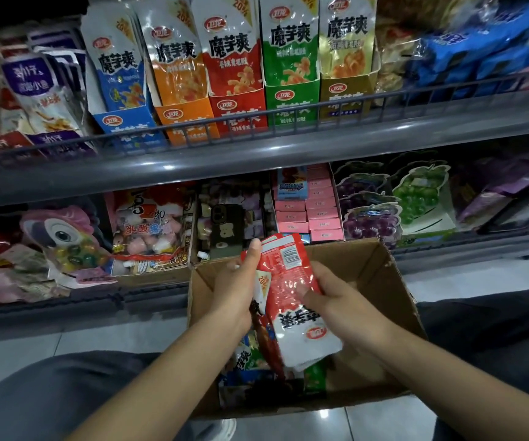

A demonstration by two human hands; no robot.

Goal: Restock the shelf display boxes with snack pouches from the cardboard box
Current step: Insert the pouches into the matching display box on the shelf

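Observation:
Over the open cardboard box (381, 275) between my knees, both hands hold a stack of red and white snack pouches (292, 300), upside down. My left hand (241, 281) grips the stack's left edge, thumb up along it. My right hand (342, 307) holds the right side, fingers across the red front. More pouches (257, 361) in green, blue and red lie in the box below. On the upper shelf stand display boxes of the same snack: blue (129, 122), orange (190, 119), red (239, 111), green (292, 101) and yellow (344, 93), each with upright pouches.
A grey wire rail (288, 113) fronts the upper shelf. The lower shelf holds candy bags (148, 227), pink small boxes (317, 214), grape-shaped packs (368, 211) and a dark phone (226, 230) leaning there. Tiled floor (368, 421) lies under the box.

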